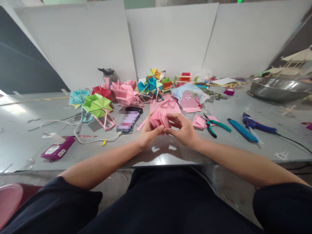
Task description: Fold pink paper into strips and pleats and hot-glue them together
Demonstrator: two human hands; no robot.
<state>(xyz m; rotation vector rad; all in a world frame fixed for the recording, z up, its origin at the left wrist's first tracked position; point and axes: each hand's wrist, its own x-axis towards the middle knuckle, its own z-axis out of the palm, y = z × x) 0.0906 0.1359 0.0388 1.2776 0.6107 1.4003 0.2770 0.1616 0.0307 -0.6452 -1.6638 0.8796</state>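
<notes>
Between my two hands, above the front of the table, is a folded pink paper piece (159,119) with several pleats. My left hand (147,132) is wrapped round its left side, thumb on the lower front. My right hand (181,128) pinches its right edge with thumb and fingertips. Behind it lie flat pink paper sheets (156,106) with a pink triangular frame (169,103) on top. Small folded pink papers (199,121) rest to the right, partly under teal-handled pliers (214,124). A phone (127,121) on a cable lies left of my hands.
Finished-looking paper wheels on stands, green (97,105), pink (125,92) and blue (154,85), fill the back left and middle. A plastic bag (191,92) lies behind. To the right are a blue tool (242,130), a glue gun (259,124) and a metal basin (278,89); left, a purple power strip (58,149).
</notes>
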